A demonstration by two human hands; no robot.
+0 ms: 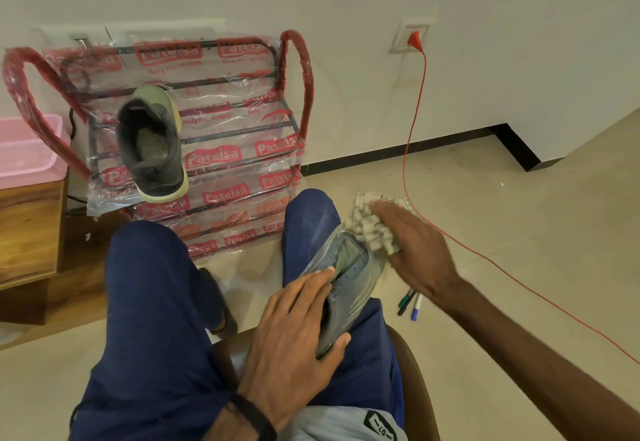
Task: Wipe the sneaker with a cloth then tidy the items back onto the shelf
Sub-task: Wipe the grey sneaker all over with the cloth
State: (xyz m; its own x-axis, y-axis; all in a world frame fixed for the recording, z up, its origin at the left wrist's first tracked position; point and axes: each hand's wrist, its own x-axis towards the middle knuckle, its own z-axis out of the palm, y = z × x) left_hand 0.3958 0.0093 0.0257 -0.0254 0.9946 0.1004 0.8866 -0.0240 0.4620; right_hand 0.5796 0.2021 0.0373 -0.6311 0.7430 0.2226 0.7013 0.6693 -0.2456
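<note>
Spare shoe (152, 144) perched on the wrapped shelf (207, 121), sneaker (343, 284) balanced on the right thigh, left hand (294, 329) clamped round its heel end, right hand (415, 250) flat, pressing the cloth (372, 224) against the toe, so probably could've slipped off with a harder push.

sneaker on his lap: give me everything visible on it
The grey-blue sneaker lies tilted on the person's right thigh, opening up, one end pointing away toward the floor. The upper looks synthetic, with small perforations and a greenish lining. The left hand grips it, fingers in the opening, thumb on the near side. The right hand presses a white nubby cloth against its far end.
</note>
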